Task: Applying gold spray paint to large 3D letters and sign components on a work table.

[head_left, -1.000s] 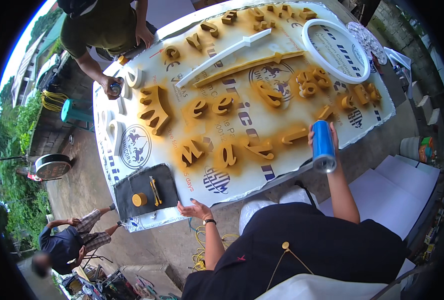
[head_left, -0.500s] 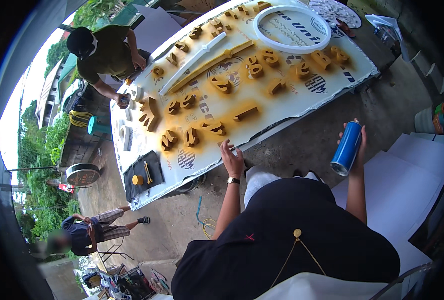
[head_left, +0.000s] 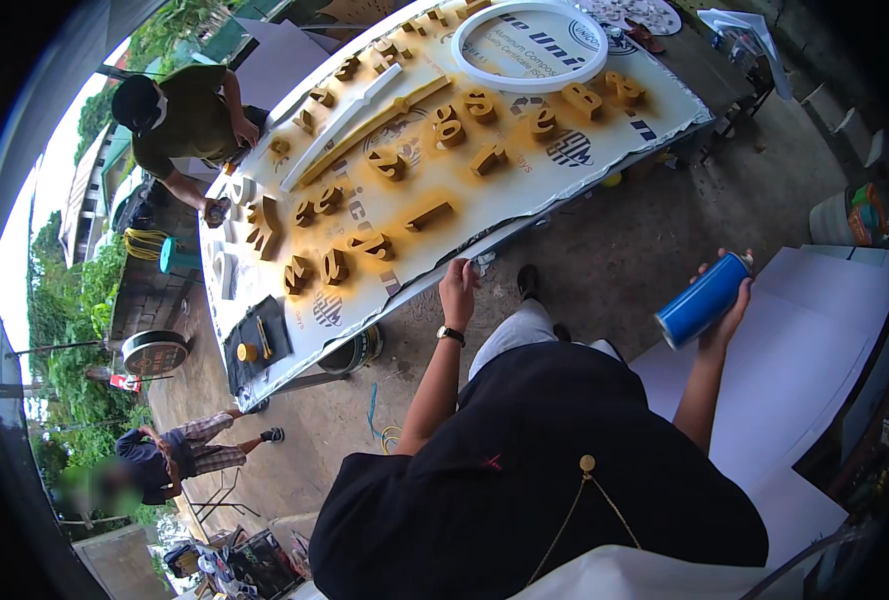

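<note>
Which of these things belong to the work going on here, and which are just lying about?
Apparently in the work:
- blue can, in the right hand
- golden letters
- white panel under them

Apparently just lying about:
- teal stool
- yellow coil
- round sign

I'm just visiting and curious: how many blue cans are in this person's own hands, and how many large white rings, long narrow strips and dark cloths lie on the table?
Blue can in the right hand: 1
Large white ring: 1
Long strips, one white strip and one gold strip: 2
Dark cloth: 1
Total: 5
</note>
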The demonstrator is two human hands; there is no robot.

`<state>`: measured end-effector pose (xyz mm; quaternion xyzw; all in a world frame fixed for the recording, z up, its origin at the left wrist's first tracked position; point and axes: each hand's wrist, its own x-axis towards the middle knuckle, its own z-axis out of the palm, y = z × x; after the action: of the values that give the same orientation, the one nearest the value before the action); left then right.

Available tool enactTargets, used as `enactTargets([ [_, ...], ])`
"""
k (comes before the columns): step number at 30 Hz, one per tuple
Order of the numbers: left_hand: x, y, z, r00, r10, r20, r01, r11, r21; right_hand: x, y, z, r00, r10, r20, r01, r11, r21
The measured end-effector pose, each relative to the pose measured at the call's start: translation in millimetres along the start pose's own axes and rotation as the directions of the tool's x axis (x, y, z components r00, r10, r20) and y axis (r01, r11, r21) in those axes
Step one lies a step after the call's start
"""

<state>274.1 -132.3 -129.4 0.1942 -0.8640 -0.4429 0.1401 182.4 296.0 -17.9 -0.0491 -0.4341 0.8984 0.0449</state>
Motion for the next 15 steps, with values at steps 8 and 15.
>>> enactTargets([
  [8,53,35,38,0.995,0.102,-0.008,-0.102,0.993,-0.061,61,-23,28,0.998,-0.045,-0.041,0.044,0.999,-0.017],
  [15,126,63,93,0.998,0.010,0.065,0.006,0.973,-0.229,169,-4,21,0.980,0.180,0.089,-0.159,0.424,0.892],
])
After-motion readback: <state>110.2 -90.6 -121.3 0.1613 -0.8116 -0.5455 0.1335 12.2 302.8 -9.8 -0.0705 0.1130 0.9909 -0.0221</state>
